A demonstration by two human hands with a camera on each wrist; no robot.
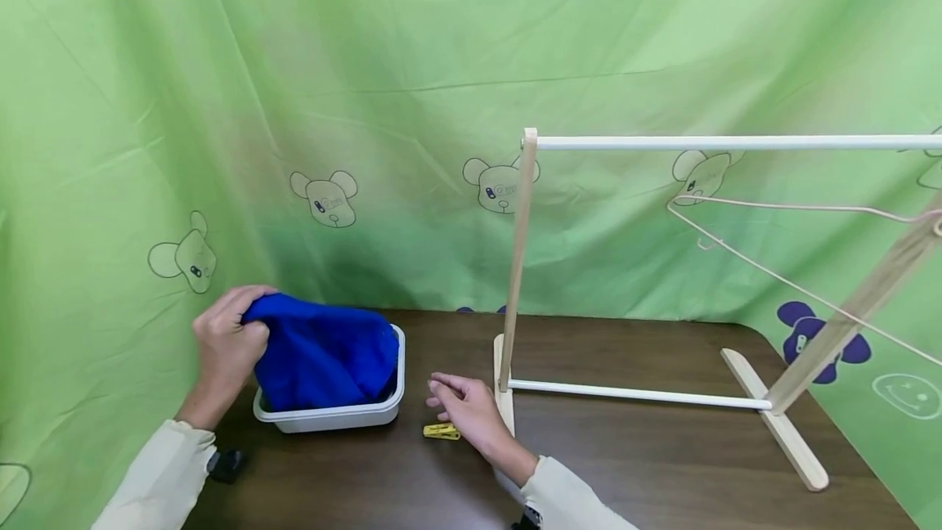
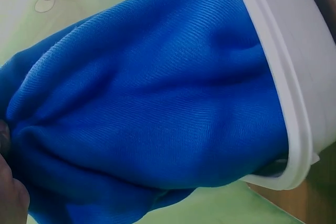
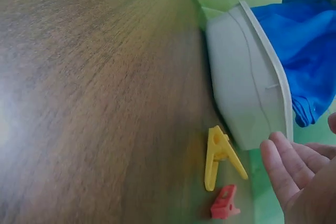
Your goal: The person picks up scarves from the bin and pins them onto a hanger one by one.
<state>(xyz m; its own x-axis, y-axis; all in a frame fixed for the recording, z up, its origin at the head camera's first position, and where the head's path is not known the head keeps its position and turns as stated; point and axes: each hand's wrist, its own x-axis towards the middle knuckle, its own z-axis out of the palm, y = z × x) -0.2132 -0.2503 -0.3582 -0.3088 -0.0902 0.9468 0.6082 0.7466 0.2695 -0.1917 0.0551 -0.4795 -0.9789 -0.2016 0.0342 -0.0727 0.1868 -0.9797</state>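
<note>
L hand (image 1: 228, 342) grips blue cloth (image 1: 316, 350), part raised, rest in tub (image 1: 334, 418). If cloth snags on rim, a hard pull could prob. tip tub. Yellow peg (image 1: 441, 432) & red peg (image 3: 224, 203) near R hand (image 1: 474, 415), fingers loose, nothing held; careless sweep might scatter pegs. Rack (image 1: 662, 142) further R.

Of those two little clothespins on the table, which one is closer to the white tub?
The yellow clothespin: in the right wrist view it lies near the white tub, while the red clothespin lies farther from it.
</note>
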